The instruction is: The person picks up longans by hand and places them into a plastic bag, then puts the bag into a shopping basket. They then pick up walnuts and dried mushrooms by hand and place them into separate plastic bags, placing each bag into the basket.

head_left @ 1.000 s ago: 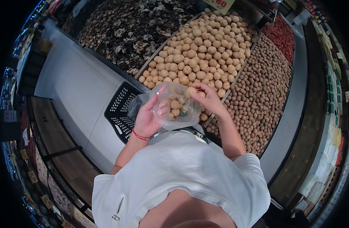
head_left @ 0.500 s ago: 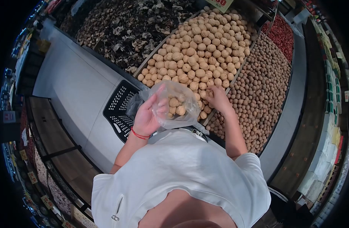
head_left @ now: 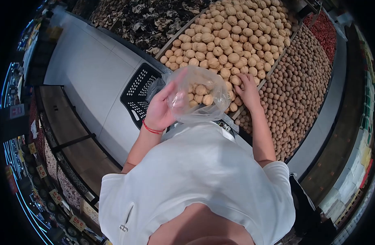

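Note:
My left hand (head_left: 162, 105), with a red string at its wrist, grips a clear plastic bag (head_left: 214, 112) by its left side. Several walnuts (head_left: 202, 90) lie inside the bag, whose mouth gapes upward. To the right, my right hand (head_left: 249, 93) reaches into the near right corner of the walnut bin. Its fingertips are closed around a walnut (head_left: 236, 80) among the loose walnuts (head_left: 230, 34). The palm side of this hand is partly hidden.
Right of a wooden divider (head_left: 273, 73) lie smaller brown round nuts (head_left: 295, 90), with red dried chillies (head_left: 320, 36) beyond. Dark dried fungus (head_left: 155, 20) fills the bin at left. A black perforated basket (head_left: 134, 92) stands beside the bag.
The view has shifted, so the bins sit farther right and higher. My left hand still holds the bag; my right hand stays at the walnuts, its fingers on one near the bin's corner.

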A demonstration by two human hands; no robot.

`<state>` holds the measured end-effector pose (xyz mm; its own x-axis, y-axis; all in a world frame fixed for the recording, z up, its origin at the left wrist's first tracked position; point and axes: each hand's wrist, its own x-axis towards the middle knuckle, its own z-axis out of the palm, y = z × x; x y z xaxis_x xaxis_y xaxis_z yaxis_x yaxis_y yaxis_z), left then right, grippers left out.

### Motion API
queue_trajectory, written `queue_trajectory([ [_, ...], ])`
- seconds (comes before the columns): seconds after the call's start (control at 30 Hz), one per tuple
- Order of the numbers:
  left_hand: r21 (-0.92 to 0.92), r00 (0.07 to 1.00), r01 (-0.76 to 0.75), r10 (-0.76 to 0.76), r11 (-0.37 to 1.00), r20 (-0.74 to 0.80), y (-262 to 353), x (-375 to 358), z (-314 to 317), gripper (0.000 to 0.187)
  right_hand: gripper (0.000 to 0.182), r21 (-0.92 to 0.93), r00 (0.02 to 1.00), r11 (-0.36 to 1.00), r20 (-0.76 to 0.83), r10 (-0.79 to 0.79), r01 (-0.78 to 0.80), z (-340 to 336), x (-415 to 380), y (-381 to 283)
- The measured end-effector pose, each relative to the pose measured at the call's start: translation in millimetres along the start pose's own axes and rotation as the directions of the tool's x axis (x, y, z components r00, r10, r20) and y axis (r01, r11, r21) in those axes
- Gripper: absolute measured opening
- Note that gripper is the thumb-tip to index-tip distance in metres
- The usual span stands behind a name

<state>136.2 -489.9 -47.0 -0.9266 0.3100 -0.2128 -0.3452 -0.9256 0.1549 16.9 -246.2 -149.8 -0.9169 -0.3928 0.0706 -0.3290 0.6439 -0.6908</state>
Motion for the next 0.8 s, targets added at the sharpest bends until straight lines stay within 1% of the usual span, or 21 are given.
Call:
queue_trajectory([
  [0.07,0.004,1.0,-0.005,0.005,1.0,0.002,1.4,-3.5,1.1,0.043,0.039,0.035,1.0,0.999,-0.011,-0.002,0.003,1.6,2.0,4.6],
  [0.13,0.005,1.0,-0.01,0.01,1.0,0.012,0.8,-5.0,6.0,0.043,0.037,0.047,0.993,0.996,-0.096,-0.065,0.07,-4.8,5.2,-3.3],
  [0.17,-0.001,0.999,-0.03,0.03,1.0,-0.037,-1.0,-5.5,11.2,0.043,0.037,0.128,0.993,0.991,-0.11,-0.032,0.047,-9.4,6.7,-9.9],
  [0.2,-0.006,0.995,-0.051,0.051,0.999,-0.087,-2.3,-6.6,13.8,0.043,0.037,0.13,0.994,0.99,-0.106,-0.034,0.048,-12.7,7.8,-17.8],
  [0.23,-0.007,0.995,-0.055,0.054,0.998,-0.089,-2.3,-7.0,12.1,0.043,0.037,0.208,0.994,0.975,-0.089,-0.06,0.078,-14.9,8.9,-24.2],
  [0.27,-0.017,0.998,-0.043,0.042,0.999,-0.043,-2.0,-6.6,8.7,0.043,0.037,0.285,0.993,0.953,-0.076,-0.087,0.105,-17.3,9.7,-31.7],
  [0.3,-0.026,1.0,-0.029,0.029,0.999,0.004,-2.2,-6.0,6.2,0.043,0.037,0.286,0.993,0.953,-0.075,-0.087,0.105,-20.2,9.1,-43.9],
  [0.37,-0.035,1.0,-0.024,0.024,0.999,0.01,-4.1,-4.6,5.5,0.043,0.037,0.344,0.981,0.925,0.054,-0.188,0.158,-23.4,4.6,-71.3],
  [0.4,-0.044,1.0,-0.019,0.02,0.999,0.018,-4.8,-3.5,5.0,0.044,0.037,0.337,0.963,0.929,0.163,-0.215,0.15,-21.3,3.7,-79.9],
  [0.43,-0.045,1.0,-0.016,0.017,0.999,0.02,-5.3,-2.6,3.1,0.044,0.037,0.366,0.947,0.914,0.191,-0.259,0.176,-14.9,1.0,-84.5],
  [0.5,0.029,0.998,-0.028,0.027,0.999,0.053,-5.7,-1.4,-1.3,0.044,0.038,0.366,0.919,0.908,0.246,-0.307,0.205,-0.6,-2.9,-92.7],
  [0.53,0.027,0.998,-0.027,0.025,0.999,0.055,-6.0,-1.3,-1.6,0.044,0.039,0.364,0.904,0.906,0.275,-0.327,0.217,5.3,-4.4,-96.0],
  [0.57,0.018,0.998,-0.026,0.025,1.0,0.054,-6.8,-0.2,-2.7,0.044,0.039,0.36,0.905,0.907,0.273,-0.325,0.217,12.7,-6.1,-97.9],
  [0.63,0.006,0.998,-0.022,0.021,1.0,0.053,-7.7,-1.1,-2.5,0.044,0.04,0.451,0.898,0.882,0.317,-0.304,0.14,25.9,-10.4,-101.6],
  [0.67,0.0,0.998,-0.036,0.036,0.999,0.042,-7.9,-2.1,-1.8,0.044,0.04,0.45,0.9,0.882,0.316,-0.302,0.138,30.5,-11.5,-101.0],
  [0.73,-0.007,0.998,-0.048,0.048,0.999,0.03,-7.7,-3.6,1.5,0.044,0.034,0.458,0.895,0.851,0.218,-0.389,0.258,35.1,-11.9,-101.3],
  [0.77,-0.012,0.998,-0.062,0.062,0.998,-0.006,-7.4,-4.2,4.4,0.043,0.034,0.458,0.896,0.851,0.217,-0.388,0.257,31.8,-10.8,-100.9],
  [0.8,-0.016,0.996,-0.077,0.076,0.997,-0.042,-7.0,-4.7,6.0,0.043,0.03,0.521,0.91,0.847,0.292,-0.295,0.107,23.2,-8.0,-102.7],
])
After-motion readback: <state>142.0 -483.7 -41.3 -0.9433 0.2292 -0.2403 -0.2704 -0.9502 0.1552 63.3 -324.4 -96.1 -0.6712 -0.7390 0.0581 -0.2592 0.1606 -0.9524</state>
